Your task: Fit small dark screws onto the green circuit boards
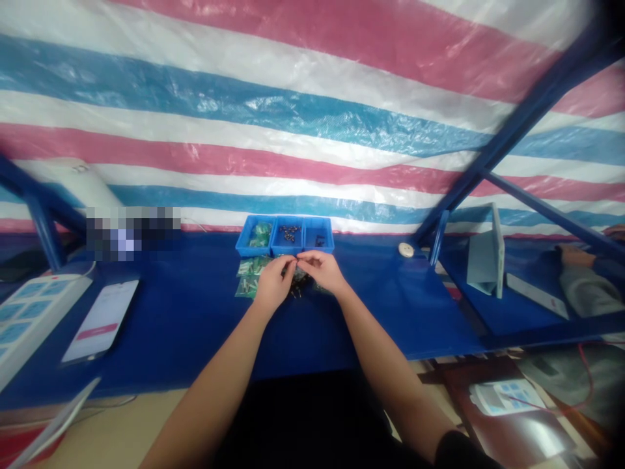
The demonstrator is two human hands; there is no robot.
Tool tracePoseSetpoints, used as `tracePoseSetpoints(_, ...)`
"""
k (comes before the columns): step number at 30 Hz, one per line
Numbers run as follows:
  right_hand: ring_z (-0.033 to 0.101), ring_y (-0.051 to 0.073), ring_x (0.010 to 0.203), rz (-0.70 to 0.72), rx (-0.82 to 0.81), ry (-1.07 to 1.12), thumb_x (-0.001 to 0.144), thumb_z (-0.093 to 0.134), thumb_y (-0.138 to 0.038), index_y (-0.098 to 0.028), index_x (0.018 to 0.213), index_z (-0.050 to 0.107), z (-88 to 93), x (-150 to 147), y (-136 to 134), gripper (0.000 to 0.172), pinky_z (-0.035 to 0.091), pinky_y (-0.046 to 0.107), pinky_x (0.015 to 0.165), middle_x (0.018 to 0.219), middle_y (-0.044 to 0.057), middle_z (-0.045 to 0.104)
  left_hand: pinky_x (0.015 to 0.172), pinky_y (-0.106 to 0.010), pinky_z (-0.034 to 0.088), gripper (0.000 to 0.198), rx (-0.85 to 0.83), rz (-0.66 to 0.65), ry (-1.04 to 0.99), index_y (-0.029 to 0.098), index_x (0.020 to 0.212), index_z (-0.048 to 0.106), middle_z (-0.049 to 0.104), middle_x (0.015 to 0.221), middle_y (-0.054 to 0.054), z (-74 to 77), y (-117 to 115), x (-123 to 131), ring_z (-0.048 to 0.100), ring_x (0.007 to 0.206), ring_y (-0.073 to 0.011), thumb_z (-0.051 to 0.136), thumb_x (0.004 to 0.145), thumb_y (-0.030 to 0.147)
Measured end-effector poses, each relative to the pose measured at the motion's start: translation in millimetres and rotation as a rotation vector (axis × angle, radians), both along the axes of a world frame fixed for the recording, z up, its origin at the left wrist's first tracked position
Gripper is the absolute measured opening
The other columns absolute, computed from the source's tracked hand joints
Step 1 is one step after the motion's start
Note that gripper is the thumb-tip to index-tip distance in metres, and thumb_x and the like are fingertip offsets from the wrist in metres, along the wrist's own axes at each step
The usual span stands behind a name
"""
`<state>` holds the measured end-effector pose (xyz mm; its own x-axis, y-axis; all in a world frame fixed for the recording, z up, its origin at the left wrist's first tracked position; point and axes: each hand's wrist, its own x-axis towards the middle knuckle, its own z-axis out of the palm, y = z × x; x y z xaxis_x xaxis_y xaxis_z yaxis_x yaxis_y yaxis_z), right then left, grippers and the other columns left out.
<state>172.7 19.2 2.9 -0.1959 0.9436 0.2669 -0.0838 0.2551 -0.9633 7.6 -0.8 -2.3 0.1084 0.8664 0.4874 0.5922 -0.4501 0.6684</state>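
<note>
My left hand [273, 281] and my right hand [321, 268] meet over the blue table [195, 326], fingertips pinched together on a tiny part too small to name. Under and beside the hands lie small clear bags of green parts [249, 277] and a few loose dark pieces. Just behind the hands stand three joined blue bins [286, 236]: the left one holds green bagged parts, the middle one dark small parts, the right one a few dark pieces.
A phone with a lit screen [102, 319] and a white power strip [29, 316] lie at the left. A small white round object [405, 249] sits right of the bins. Blue frame posts [508, 137] rise at the right; another person's arm [581, 260] rests far right.
</note>
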Motion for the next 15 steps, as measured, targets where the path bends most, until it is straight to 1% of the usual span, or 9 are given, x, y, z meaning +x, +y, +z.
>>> tracePoseSetpoints(8, 0.067, 0.016, 0.076, 0.006, 0.036, -0.023, 0.074, 0.074, -0.038, -0.018, 0.099, 0.073, -2.2, 0.6, 0.5, 0.032, 0.055, 0.031, 0.074, 0.086, 0.005, 0.073, 0.075, -0.029, 0.049, 0.024, -0.040, -0.014, 0.002, 0.022, 0.100, 0.063, 0.070, 0.093, -0.003, 4.9, -3.0, 0.6, 0.065, 0.083, -0.0177, 0.044, 0.096, 0.037)
tracePoseSetpoints(15, 0.068, 0.017, 0.077, 0.009, 0.033, -0.034, 0.075, 0.074, -0.037, -0.018, 0.100, 0.073, -2.1, -0.1, -0.1, 0.032, 0.055, 0.032, 0.075, 0.089, 0.006, 0.073, 0.076, -0.028, 0.047, 0.025, -0.058, -0.024, 0.016, 0.022, 0.096, 0.063, 0.069, 0.087, -0.002, 7.8, -4.1, 0.6, 0.064, 0.081, -0.0170, 0.043, 0.097, 0.037)
